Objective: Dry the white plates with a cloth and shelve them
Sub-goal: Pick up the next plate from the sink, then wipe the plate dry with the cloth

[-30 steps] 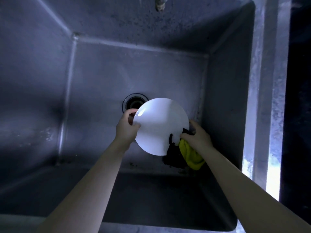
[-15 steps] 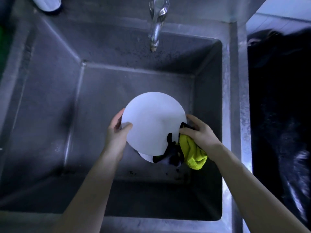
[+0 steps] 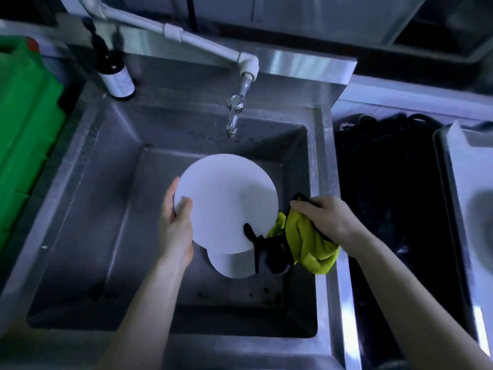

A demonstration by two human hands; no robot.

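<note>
Over the steel sink I hold a white plate (image 3: 226,201), its flat face turned up toward me. My left hand (image 3: 177,222) grips its left rim, thumb on top. A second white plate (image 3: 232,264) peeks out just beneath it, mostly hidden. My right hand (image 3: 324,218) clutches a yellow-green and black cloth (image 3: 306,241) against the plate's lower right edge. A black corner of the cloth lies over the rim.
The sink basin (image 3: 88,236) is deep, with a tap (image 3: 234,113) above its back wall and a white pipe (image 3: 170,30). A dark bottle (image 3: 114,73) stands at the back left beside a green container (image 3: 24,134). A dark bin (image 3: 386,209) lies to the right.
The view has tilted up, showing the tap, bottle and green container. The plate has risen out of the basin, and a second plate now shows below it. Both grips are unchanged.
</note>
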